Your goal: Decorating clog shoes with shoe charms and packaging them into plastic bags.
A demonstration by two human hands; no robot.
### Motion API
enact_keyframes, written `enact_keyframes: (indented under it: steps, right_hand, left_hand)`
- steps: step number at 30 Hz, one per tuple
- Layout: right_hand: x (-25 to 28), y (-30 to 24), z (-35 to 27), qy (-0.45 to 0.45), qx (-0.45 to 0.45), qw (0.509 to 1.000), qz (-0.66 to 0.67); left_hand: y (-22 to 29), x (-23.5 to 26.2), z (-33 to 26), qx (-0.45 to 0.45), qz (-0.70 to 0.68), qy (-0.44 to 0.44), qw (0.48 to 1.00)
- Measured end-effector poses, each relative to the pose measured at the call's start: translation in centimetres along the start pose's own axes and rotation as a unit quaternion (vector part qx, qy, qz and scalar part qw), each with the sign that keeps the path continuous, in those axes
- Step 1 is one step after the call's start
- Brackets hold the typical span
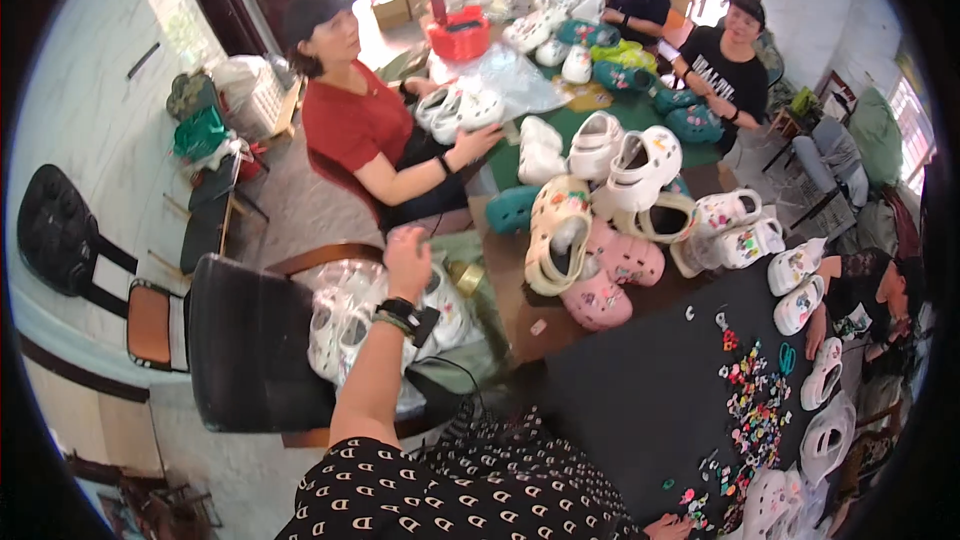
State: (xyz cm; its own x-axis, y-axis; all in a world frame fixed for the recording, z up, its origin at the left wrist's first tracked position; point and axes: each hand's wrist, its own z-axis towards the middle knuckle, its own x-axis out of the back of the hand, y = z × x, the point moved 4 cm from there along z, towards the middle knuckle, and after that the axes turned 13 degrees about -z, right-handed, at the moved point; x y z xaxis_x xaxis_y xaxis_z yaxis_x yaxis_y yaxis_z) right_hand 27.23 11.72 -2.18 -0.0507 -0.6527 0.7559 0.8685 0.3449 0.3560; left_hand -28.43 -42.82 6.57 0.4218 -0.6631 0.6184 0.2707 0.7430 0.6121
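Note:
My left hand, with a dark band at the wrist, reaches over a black chair. Its fingers point away and are foreshortened, so their grip does not show. Below and beside it, white clogs in clear plastic bags are piled on the chair seat. At the bottom edge, my right hand is only partly in view, fingers stretched out on the black table mat. Near those fingers lie many small colourful shoe charms. Decorated clogs stand on the table ahead: a cream one, pink ones and white ones.
A person in red sits at the left holding white clogs. Two people sit at the far right, beside teal clogs. Another person's arm rests at the right edge near white clogs. A red basket stands farther back.

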Motion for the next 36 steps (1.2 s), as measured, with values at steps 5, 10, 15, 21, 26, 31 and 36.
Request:
enact_keyframes:
  steps: [5, 10, 15, 21, 26, 31, 36]
  right_hand:
    - [-5.4, 2.4, -1.4, -0.05, -0.024, 0.998, -0.011]
    - [-6.7, 2.7, -1.7, -0.115, -0.057, 0.991, -0.026]
    - [-4.9, 2.5, -1.8, -0.18, -0.103, 0.977, -0.045]
    - [-1.8, -3.0, 2.2, -0.379, -0.094, 0.895, 0.214]
    - [0.0, -1.0, 2.1, -0.238, -0.161, 0.951, 0.112]
    - [-0.6, 0.0, -0.1, -0.186, -0.186, 0.961, 0.084]
    - [0.6, -0.4, -0.5, -0.164, -0.206, 0.96, 0.096]
  left_hand:
    - [-10.7, 5.9, -6.9, 0.141, 0.101, 0.024, 0.985]
    - [-15.7, 3.9, -13.6, 0.303, 0.143, -0.103, 0.937]
    - [-15.2, -3.7, -17.0, 0.207, 0.095, -0.198, 0.953]
    - [-25.1, -4.9, -17.0, 0.104, 0.336, -0.458, 0.816]
    - [-13.2, -22.4, -11.4, 0.012, -0.29, -0.515, 0.806]
    - [-0.3, -34.0, -9.7, -0.088, -0.297, -0.568, 0.763]
    - [4.2, -36.0, -7.0, -0.133, -0.263, -0.546, 0.784]
